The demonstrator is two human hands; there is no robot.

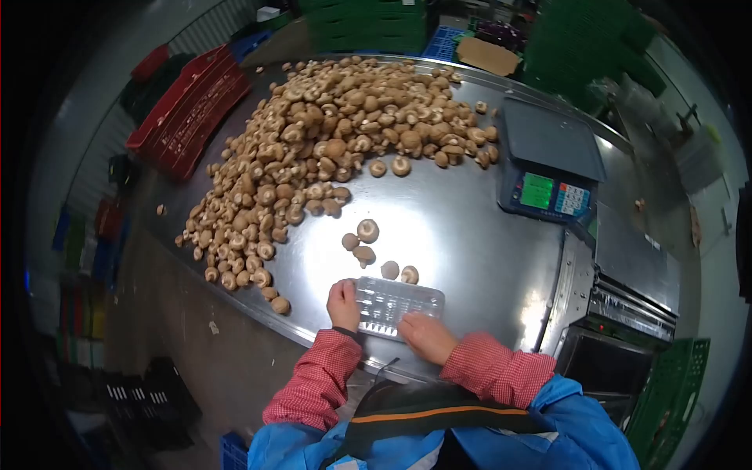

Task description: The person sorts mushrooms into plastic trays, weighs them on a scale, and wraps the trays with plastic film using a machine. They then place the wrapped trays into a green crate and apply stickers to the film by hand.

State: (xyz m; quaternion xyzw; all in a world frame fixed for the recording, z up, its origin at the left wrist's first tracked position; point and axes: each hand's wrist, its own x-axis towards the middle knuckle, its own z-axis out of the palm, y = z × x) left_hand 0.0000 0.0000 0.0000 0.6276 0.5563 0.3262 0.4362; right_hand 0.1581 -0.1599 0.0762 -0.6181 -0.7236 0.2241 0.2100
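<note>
A see-through plastic tray [380, 301] with a ribbed bottom is at the near edge of the steel table. My left hand [343, 304] is closed on its left end, fingers curled at the rim. At the tray's front right side, my right hand [427, 337] has its fingers bent over the rim, closed on it; the fingertips are partly hidden. Just beyond the tray lie a few loose mushrooms [368, 229], some cap up and some showing pale undersides. No mushrooms show inside the tray.
A large heap of brown mushrooms [313, 133] spreads over the table's back and left. A digital scale [552, 149] with a lit green display stands at the right. Beside the table are a red crate [188, 110] and a packing machine [619, 345].
</note>
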